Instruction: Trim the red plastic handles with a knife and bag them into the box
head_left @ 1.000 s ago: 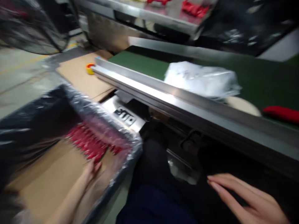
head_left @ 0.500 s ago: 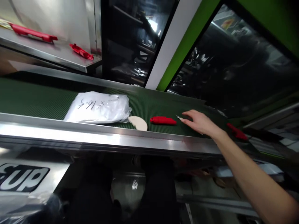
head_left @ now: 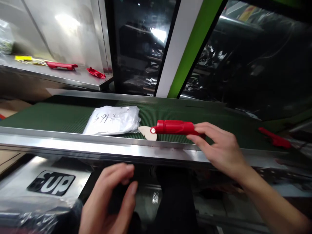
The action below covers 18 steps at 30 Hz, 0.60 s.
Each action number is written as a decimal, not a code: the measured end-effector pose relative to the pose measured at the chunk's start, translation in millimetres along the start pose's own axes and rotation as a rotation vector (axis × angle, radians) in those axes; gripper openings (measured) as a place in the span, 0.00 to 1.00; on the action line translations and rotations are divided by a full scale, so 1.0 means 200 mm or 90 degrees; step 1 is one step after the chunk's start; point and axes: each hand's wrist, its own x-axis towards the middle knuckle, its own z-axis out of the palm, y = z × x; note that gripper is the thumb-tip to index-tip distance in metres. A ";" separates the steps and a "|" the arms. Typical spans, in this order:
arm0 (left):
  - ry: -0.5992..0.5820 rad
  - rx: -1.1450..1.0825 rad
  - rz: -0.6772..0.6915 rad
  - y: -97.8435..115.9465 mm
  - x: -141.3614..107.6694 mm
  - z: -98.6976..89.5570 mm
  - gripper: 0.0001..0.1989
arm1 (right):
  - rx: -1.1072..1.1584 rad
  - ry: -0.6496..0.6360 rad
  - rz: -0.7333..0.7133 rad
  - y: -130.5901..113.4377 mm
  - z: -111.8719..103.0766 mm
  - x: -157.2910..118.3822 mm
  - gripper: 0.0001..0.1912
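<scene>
My right hand (head_left: 216, 146) pinches the right end of a red plastic handle-shaped part (head_left: 175, 127) between thumb and fingers. The part is held level over the green conveyor belt (head_left: 168, 110), with a small pale round spot at its left tip. That tip overlaps a cream-coloured curved flat piece (head_left: 148, 133) in view; whether they touch I cannot tell. My left hand (head_left: 112, 198) is in front of the belt's metal edge, empty, thumb and curled fingers apart. Left of the curved piece lies a clear plastic packet (head_left: 113, 120) with handwritten figures on it.
On a steel shelf (head_left: 83, 78) at the upper left lie red plastic parts (head_left: 62, 66) and a yellow item (head_left: 23, 58). Another red part (head_left: 274, 138) sits at the belt's right. A metal rail (head_left: 134, 148) edges the belt, with dark machine windows (head_left: 248, 68) behind.
My right hand now holds a red part; earlier it had a small pointed item at its fingertips, with a red part lying on the belt. My left hand has come into view.
</scene>
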 end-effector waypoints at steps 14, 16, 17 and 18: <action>-0.035 -0.126 -0.232 0.08 -0.12 0.02 0.10 | 0.167 -0.095 -0.094 -0.22 0.08 -0.37 0.13; -0.045 -0.124 -0.234 0.06 -0.15 0.00 0.10 | 0.197 -0.107 -0.075 -0.23 0.10 -0.39 0.13; -0.057 -0.119 -0.233 0.06 -0.16 -0.01 0.11 | 0.211 -0.110 -0.057 -0.23 0.11 -0.40 0.13; -0.071 -0.115 -0.231 0.05 -0.17 -0.02 0.11 | 0.226 -0.114 -0.036 -0.23 0.12 -0.41 0.12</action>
